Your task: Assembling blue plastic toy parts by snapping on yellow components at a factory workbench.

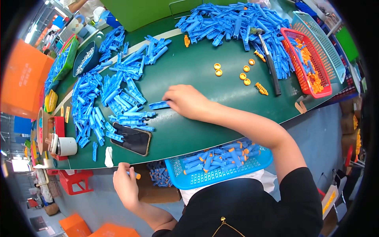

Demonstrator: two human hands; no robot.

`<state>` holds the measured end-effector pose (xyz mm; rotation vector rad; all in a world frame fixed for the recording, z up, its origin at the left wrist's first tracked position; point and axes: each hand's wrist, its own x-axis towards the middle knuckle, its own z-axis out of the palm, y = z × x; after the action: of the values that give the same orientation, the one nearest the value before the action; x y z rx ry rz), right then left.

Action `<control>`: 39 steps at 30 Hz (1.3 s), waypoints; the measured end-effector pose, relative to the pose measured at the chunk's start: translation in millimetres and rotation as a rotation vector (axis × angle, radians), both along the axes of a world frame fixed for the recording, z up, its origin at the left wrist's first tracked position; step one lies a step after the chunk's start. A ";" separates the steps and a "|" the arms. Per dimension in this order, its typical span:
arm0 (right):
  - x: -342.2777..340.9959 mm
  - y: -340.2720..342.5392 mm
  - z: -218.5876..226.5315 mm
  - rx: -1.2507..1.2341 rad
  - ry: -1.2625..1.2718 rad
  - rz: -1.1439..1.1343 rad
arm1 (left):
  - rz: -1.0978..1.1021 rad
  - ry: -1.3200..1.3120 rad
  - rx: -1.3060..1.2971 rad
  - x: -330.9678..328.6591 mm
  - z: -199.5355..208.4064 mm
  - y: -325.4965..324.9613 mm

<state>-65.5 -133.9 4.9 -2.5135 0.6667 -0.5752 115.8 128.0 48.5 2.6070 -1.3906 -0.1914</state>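
Observation:
Near the table's front edge, my left hand (126,185) is closed round a small blue tube with an orange end (137,175); most of the tube is hidden by the fingers. My right hand (185,100) reaches over the middle of the green table (189,136), its fingers pinching the end of a blue plastic half-shell (158,105) that lies on the surface. Left of it spreads a large heap of similar blue half-shells (116,96). In front of me, below the table edge, a blue basket (221,178) holds several blue tubes with orange ends.
A dark phone (132,140) lies beside the heap, a white mug (67,146) at the left edge. Further off are more blue shells (237,25), a black-handled hammer (272,71), several orange rings (246,68) and a red basket (321,94) of blue and orange parts.

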 end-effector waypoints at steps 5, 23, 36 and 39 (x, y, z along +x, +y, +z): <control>-49.0 -19.3 29.4 0.251 0.099 0.054 | -0.123 0.083 -0.230 -18.2 23.9 -25.8; -65.7 -77.5 31.5 0.227 -0.061 -0.277 | -0.665 0.241 -0.406 -95.5 -32.2 -136.3; -137.7 17.1 -0.8 0.012 -0.149 -0.402 | -0.581 0.184 -0.462 -124.8 -29.7 -157.4; -137.7 12.4 4.3 0.054 -0.127 -0.354 | -0.585 0.202 -0.488 -138.2 -40.6 -149.1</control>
<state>-203.2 -121.5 9.2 -2.2989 1.0718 -0.8201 -22.4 -21.1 7.9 1.7055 -1.8088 -0.1577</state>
